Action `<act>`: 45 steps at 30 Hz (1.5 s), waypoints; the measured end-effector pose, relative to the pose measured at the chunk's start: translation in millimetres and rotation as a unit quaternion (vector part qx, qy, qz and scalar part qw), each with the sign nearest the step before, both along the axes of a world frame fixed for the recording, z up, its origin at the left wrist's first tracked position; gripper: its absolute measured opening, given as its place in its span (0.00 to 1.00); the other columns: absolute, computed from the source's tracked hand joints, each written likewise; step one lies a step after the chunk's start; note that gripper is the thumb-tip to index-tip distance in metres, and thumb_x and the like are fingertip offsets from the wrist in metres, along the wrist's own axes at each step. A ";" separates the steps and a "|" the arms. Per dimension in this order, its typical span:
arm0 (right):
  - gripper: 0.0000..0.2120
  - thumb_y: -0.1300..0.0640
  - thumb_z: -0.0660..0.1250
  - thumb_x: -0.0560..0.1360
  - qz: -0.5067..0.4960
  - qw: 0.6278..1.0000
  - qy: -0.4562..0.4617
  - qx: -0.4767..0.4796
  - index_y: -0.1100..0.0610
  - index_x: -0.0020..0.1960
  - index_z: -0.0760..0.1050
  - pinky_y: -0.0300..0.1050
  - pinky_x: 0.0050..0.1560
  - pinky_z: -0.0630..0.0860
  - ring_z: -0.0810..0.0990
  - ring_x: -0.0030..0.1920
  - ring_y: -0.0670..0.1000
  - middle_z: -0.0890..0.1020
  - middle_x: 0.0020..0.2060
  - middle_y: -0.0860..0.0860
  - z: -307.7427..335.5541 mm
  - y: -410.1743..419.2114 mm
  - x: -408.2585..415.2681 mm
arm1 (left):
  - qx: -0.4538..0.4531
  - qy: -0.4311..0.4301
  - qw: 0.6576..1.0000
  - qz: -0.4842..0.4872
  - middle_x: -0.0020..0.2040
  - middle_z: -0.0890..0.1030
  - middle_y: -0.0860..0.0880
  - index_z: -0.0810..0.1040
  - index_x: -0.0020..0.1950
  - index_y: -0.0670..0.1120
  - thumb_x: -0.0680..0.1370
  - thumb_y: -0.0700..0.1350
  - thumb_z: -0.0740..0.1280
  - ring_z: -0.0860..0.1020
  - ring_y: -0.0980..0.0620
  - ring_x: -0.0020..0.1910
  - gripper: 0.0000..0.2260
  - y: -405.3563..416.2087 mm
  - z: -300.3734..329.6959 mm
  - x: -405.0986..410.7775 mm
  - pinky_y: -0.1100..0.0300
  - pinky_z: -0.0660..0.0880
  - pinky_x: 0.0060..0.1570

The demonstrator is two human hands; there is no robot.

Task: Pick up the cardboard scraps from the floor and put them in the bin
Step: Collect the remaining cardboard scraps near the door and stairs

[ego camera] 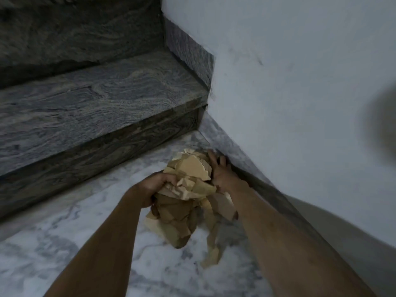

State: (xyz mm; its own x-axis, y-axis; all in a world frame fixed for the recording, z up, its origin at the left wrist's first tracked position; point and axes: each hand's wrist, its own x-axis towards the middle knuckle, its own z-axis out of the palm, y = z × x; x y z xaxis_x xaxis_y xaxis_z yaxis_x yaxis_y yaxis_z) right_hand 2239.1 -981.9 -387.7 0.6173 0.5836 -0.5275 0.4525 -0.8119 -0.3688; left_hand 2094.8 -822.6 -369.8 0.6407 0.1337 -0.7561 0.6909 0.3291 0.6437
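A bundle of torn brown cardboard scraps (188, 189) is held between both my hands above the white marble floor (64, 254), close to the wall corner. My left hand (154, 187) grips the left side of the bundle with curled fingers. My right hand (220, 172) presses against its right side with fingers spread. Loose strips (212, 247) hang from the underside of the bundle. No bin is in view.
Dark grey granite stairs (96, 108) rise at the left and back. A pale blue wall (289, 93) with a stone skirting (231, 146) runs along the right. A blurred dark shape (385, 129) sits at the right edge.
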 end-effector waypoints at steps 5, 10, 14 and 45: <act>0.49 0.57 0.69 0.76 -0.067 0.996 0.053 0.020 0.51 0.80 0.35 0.59 0.73 0.63 0.54 0.78 0.61 0.42 0.80 0.57 1.3 4.1 4.1 | -0.025 0.024 0.999 -0.015 0.39 0.86 0.43 0.88 0.34 0.44 0.69 0.41 0.68 0.84 0.46 0.35 0.09 -2.5 -4.1 -3.5 0.58 0.78 0.40; 0.23 0.57 0.62 0.80 -0.114 0.993 0.013 -0.013 0.55 0.74 0.63 0.60 0.66 0.72 0.72 0.67 0.62 0.72 0.68 0.60 1.1 11.4 3.9 | -0.052 0.021 0.998 0.007 0.41 0.86 0.42 0.88 0.36 0.43 0.62 0.43 0.68 0.84 0.45 0.36 0.10 -6.8 -14.6 -8.7 0.58 0.79 0.42; 0.14 0.55 0.57 0.83 -0.126 0.992 0.006 0.025 0.57 0.65 0.74 0.56 0.65 0.73 0.75 0.64 0.60 0.77 0.62 0.59 -4.1 9.6 -5.3 | -0.061 -0.009 0.998 0.021 0.41 0.86 0.42 0.87 0.40 0.43 0.62 0.41 0.67 0.84 0.45 0.36 0.12 -14.6 -14.1 -12.4 0.58 0.78 0.41; 0.15 0.56 0.69 0.76 -0.342 0.918 -0.016 0.202 0.53 0.62 0.74 0.45 0.51 0.72 0.80 0.58 0.58 0.82 0.55 0.53 60.5 -7.2 -89.6 | -0.011 -0.139 0.934 0.328 0.59 0.82 0.36 0.76 0.67 0.40 0.76 0.38 0.68 0.82 0.38 0.52 0.19 -31.7 -3.7 -72.5 0.53 0.80 0.38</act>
State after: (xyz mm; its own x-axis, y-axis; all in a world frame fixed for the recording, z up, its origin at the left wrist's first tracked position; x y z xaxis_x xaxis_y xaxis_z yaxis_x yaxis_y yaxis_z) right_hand 2149.5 -989.1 -327.2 0.9234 0.1972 -0.3292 -0.0970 -0.7100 -0.6975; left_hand 2022.3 -854.3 -373.5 0.5987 0.5531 -0.5794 0.1429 0.6379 0.7567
